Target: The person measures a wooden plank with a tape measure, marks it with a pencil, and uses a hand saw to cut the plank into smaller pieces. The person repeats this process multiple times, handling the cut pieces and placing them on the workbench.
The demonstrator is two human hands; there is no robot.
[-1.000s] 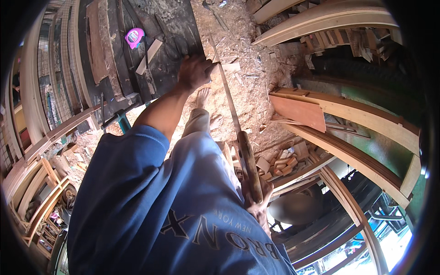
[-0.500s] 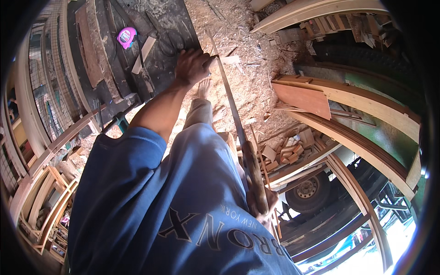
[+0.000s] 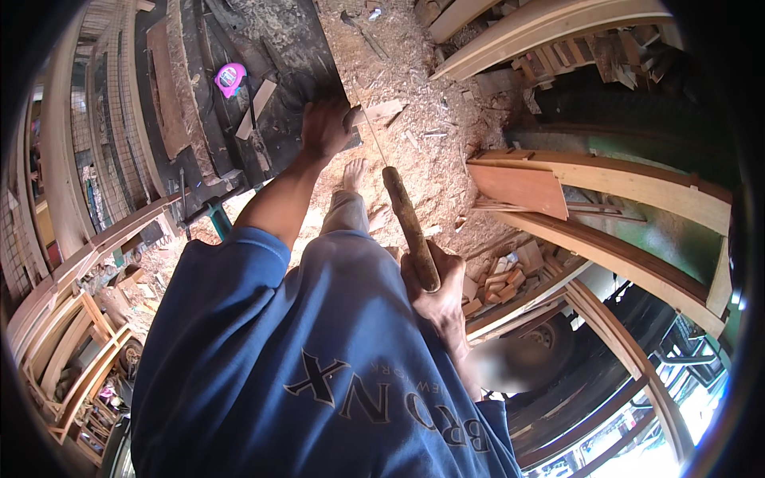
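Note:
My left hand is closed at the bench edge, pressing near a pale wood piece; what its fingers hold is partly hidden. My right hand grips the long wooden handle of a saw, low in front of my body. The thin saw blade runs from the handle up beside my left fingers, across the pale piece. A pink tape measure lies on the dark, worn workbench, with a short pale offcut nearby.
Sawdust and my bare foot are below. At right are long boards, a reddish panel, a pile of offcuts and a vehicle wheel. Stacked timber frames stand at lower left.
My right hand and the saw handle have moved forward, toward my left hand, so less blade shows between them. My left hand stays at the bench edge.

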